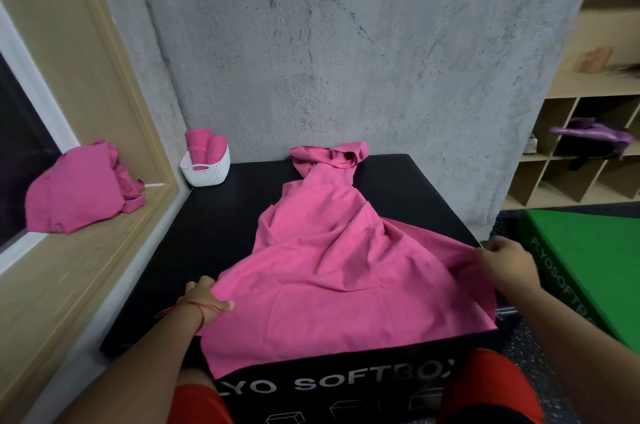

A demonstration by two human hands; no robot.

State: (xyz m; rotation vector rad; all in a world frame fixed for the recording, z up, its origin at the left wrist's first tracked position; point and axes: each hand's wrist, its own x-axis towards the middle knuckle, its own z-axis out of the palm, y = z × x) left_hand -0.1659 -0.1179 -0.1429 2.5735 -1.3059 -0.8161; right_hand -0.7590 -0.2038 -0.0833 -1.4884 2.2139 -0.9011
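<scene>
The left hand (pixel 202 297) has its fingers (pixel 225 304) curled onto the near left edge of the pink towel (pixel 322 271), with the thumb lying on top of the cloth. The right hand (pixel 507 261) pinches the towel's right edge, fingers closed together on a fold near the right side of the black soft box (pixel 221 215). Between the two hands the near end lies spread wide and fairly flat, and its hem hangs over the box's front. From there the towel's long axis runs straight away from the person toward the concrete wall (pixel 346 42), narrowing into a twisted, bunched far end at the wall's foot. The rumpled part therefore lies ahead of both hands, about equally far from each. Flattening it probably calls for a forward reach or an even pull back. A white basket (pixel 207 170) of rolled towels stands at the box's far left corner.
</scene>
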